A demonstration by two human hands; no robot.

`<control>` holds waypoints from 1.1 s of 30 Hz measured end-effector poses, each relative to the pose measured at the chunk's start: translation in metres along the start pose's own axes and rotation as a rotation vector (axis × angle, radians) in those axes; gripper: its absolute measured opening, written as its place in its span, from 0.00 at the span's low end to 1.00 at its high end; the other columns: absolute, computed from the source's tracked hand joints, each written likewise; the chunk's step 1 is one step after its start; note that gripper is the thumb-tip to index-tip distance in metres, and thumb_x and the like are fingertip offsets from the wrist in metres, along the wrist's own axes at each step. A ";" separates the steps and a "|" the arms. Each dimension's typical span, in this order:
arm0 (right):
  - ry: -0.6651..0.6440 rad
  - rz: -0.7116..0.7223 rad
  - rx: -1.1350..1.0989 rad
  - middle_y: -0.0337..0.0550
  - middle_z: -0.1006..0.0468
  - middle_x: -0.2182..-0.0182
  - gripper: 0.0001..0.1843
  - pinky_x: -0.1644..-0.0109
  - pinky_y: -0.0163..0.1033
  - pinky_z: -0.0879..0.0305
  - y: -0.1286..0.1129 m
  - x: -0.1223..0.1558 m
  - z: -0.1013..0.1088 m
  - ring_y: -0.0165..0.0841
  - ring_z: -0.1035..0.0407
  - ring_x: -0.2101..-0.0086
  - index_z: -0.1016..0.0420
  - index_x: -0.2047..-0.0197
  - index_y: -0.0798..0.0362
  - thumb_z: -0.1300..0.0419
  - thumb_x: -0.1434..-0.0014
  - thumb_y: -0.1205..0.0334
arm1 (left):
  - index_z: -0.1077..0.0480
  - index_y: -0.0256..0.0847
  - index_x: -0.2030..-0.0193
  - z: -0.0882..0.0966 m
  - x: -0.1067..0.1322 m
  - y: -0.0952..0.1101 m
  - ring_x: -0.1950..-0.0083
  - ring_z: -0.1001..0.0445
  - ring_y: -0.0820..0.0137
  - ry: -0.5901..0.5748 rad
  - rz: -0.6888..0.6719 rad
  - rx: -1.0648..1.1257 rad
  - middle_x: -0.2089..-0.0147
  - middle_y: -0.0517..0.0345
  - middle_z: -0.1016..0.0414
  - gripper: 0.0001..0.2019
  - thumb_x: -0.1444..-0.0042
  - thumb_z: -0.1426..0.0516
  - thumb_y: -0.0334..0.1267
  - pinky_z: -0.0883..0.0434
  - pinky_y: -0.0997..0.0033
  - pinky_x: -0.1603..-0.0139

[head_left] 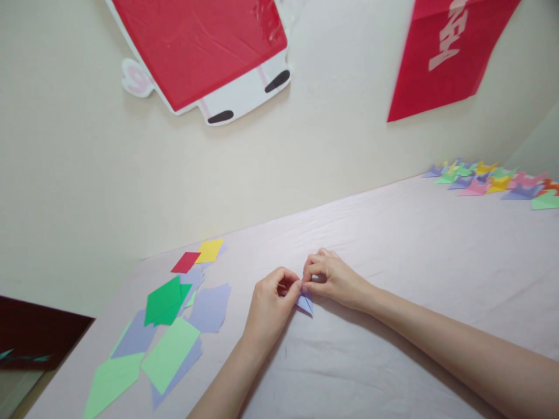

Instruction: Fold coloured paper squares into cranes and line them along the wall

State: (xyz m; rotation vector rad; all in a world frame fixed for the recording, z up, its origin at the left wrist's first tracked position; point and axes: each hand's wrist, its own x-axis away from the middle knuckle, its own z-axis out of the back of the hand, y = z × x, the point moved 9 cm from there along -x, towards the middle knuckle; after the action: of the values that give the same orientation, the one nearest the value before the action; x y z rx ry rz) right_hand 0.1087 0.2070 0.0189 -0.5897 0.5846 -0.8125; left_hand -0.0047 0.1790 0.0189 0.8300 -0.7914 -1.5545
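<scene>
A small folded piece of lavender paper (305, 304) is pinched between both hands near the middle of the cloth-covered surface. My left hand (275, 297) is closed, thumb and forefinger gripping the paper's upper part from the left. From the right, my right hand (329, 278) pinches the same upper part, its fingertips almost meeting the left thumb. A pointed lower end with a crease sticks out below the fingers. The upper part of the paper is hidden by the fingertips.
Loose paper sheets lie on the left: light green (171, 355), lavender (210, 308), dark green (163, 301), red (186, 262) and yellow (210, 251). Several folded paper figures (474, 185) stand in rows at the far right. A wall with red decorations (205, 46) borders the back.
</scene>
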 end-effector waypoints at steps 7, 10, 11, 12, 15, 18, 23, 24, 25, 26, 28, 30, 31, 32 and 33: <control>0.003 0.000 -0.019 0.39 0.24 0.71 0.06 0.55 0.42 0.44 0.000 0.000 0.001 0.36 0.37 0.62 0.21 0.73 0.52 0.31 0.46 0.67 | 0.28 0.39 0.67 0.000 0.000 0.002 0.67 0.25 0.69 -0.014 0.006 0.054 0.68 0.58 0.23 0.08 0.41 0.45 0.38 0.31 0.73 0.64; 0.002 0.010 -0.021 0.39 0.23 0.71 0.06 0.54 0.42 0.45 0.002 0.000 0.000 0.36 0.37 0.62 0.21 0.73 0.52 0.31 0.46 0.67 | 0.27 0.39 0.66 0.000 0.000 0.004 0.66 0.25 0.69 -0.028 0.011 0.060 0.67 0.58 0.22 0.08 0.41 0.46 0.37 0.31 0.73 0.63; 0.001 0.015 -0.020 0.39 0.23 0.70 0.06 0.54 0.42 0.45 0.002 0.000 0.000 0.36 0.37 0.62 0.22 0.73 0.52 0.32 0.46 0.66 | 0.27 0.39 0.66 0.000 0.000 0.004 0.66 0.25 0.69 -0.031 0.013 0.056 0.67 0.58 0.22 0.07 0.42 0.46 0.36 0.31 0.73 0.63; 0.001 0.018 -0.019 0.39 0.23 0.70 0.06 0.54 0.43 0.45 0.003 0.000 -0.001 0.36 0.37 0.62 0.22 0.73 0.52 0.32 0.45 0.66 | 0.27 0.39 0.66 -0.001 0.000 0.005 0.65 0.25 0.69 -0.032 0.015 0.050 0.66 0.59 0.22 0.06 0.43 0.46 0.35 0.31 0.73 0.63; 0.008 0.019 -0.022 0.39 0.23 0.70 0.07 0.53 0.43 0.45 0.004 0.000 -0.001 0.36 0.37 0.62 0.22 0.74 0.52 0.31 0.46 0.67 | 0.28 0.39 0.66 -0.001 0.000 0.005 0.66 0.25 0.68 -0.015 0.018 0.016 0.66 0.59 0.22 0.04 0.45 0.43 0.36 0.30 0.72 0.64; 0.016 0.010 -0.020 0.38 0.23 0.70 0.07 0.53 0.42 0.45 0.004 0.000 -0.001 0.36 0.37 0.62 0.23 0.74 0.53 0.31 0.47 0.68 | 0.28 0.40 0.68 -0.003 0.001 0.004 0.68 0.25 0.68 0.002 0.006 -0.006 0.68 0.59 0.23 0.06 0.43 0.43 0.38 0.31 0.72 0.65; 0.010 0.008 -0.040 0.38 0.25 0.72 0.08 0.54 0.41 0.45 0.001 0.000 0.001 0.36 0.37 0.63 0.24 0.74 0.52 0.32 0.46 0.69 | 0.28 0.40 0.67 -0.005 0.001 0.007 0.65 0.25 0.68 -0.004 -0.049 0.005 0.66 0.58 0.24 0.08 0.40 0.46 0.38 0.32 0.70 0.61; 0.017 0.008 -0.063 0.37 0.26 0.73 0.08 0.55 0.41 0.44 0.001 0.000 0.002 0.35 0.37 0.63 0.25 0.75 0.53 0.33 0.45 0.69 | 0.28 0.40 0.67 -0.004 0.000 0.009 0.64 0.25 0.68 0.004 -0.063 0.011 0.66 0.58 0.24 0.08 0.39 0.46 0.38 0.32 0.70 0.60; 0.030 0.006 -0.093 0.37 0.26 0.74 0.09 0.56 0.40 0.44 0.000 0.001 0.004 0.35 0.37 0.64 0.26 0.75 0.53 0.34 0.44 0.69 | 0.29 0.40 0.65 -0.003 0.000 0.011 0.62 0.25 0.67 0.020 -0.067 0.031 0.64 0.57 0.24 0.09 0.38 0.47 0.39 0.31 0.69 0.58; 0.052 0.004 -0.126 0.37 0.26 0.74 0.09 0.57 0.39 0.43 0.000 0.001 0.007 0.34 0.37 0.65 0.26 0.75 0.53 0.35 0.43 0.69 | 0.29 0.40 0.62 -0.001 0.000 0.011 0.60 0.25 0.67 0.041 -0.057 0.070 0.61 0.56 0.24 0.09 0.37 0.47 0.41 0.31 0.69 0.56; 0.117 -0.011 -0.192 0.37 0.27 0.75 0.09 0.59 0.38 0.42 0.002 0.002 0.013 0.34 0.36 0.66 0.27 0.74 0.53 0.37 0.42 0.68 | 0.31 0.40 0.54 0.002 0.000 0.006 0.54 0.25 0.66 0.098 0.018 0.206 0.54 0.52 0.24 0.11 0.37 0.46 0.44 0.30 0.68 0.53; 0.188 -0.037 -0.251 0.37 0.27 0.75 0.09 0.60 0.38 0.41 0.007 0.003 0.019 0.33 0.36 0.67 0.27 0.73 0.52 0.38 0.41 0.66 | 0.36 0.38 0.47 -0.003 0.002 -0.004 0.52 0.24 0.65 0.108 0.159 0.396 0.50 0.47 0.25 0.18 0.40 0.44 0.47 0.29 0.68 0.53; 0.217 -0.055 -0.281 0.38 0.27 0.75 0.08 0.61 0.38 0.41 0.009 0.003 0.021 0.33 0.35 0.67 0.27 0.73 0.52 0.39 0.41 0.65 | 0.37 0.37 0.46 -0.012 0.004 -0.009 0.51 0.24 0.64 0.070 0.232 0.498 0.50 0.46 0.25 0.21 0.41 0.42 0.47 0.28 0.68 0.54; 0.239 -0.075 -0.313 0.38 0.27 0.74 0.08 0.62 0.38 0.40 0.012 0.004 0.022 0.33 0.35 0.67 0.27 0.73 0.52 0.39 0.41 0.64 | 0.37 0.36 0.46 -0.022 0.005 -0.012 0.51 0.24 0.63 0.016 0.296 0.598 0.50 0.44 0.25 0.22 0.42 0.41 0.46 0.28 0.69 0.54; 0.252 -0.093 -0.343 0.39 0.27 0.73 0.08 0.63 0.37 0.40 0.014 0.005 0.023 0.33 0.35 0.68 0.27 0.72 0.52 0.40 0.41 0.62 | 0.36 0.36 0.47 -0.031 0.007 -0.013 0.50 0.24 0.63 -0.020 0.340 0.690 0.49 0.44 0.25 0.22 0.44 0.40 0.44 0.27 0.69 0.54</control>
State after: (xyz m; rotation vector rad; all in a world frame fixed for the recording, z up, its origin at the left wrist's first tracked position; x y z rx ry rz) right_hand 0.1339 0.2168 0.0240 -0.8385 0.9436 -0.8883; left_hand 0.0143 0.1726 -0.0089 1.0969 -1.4400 -0.9837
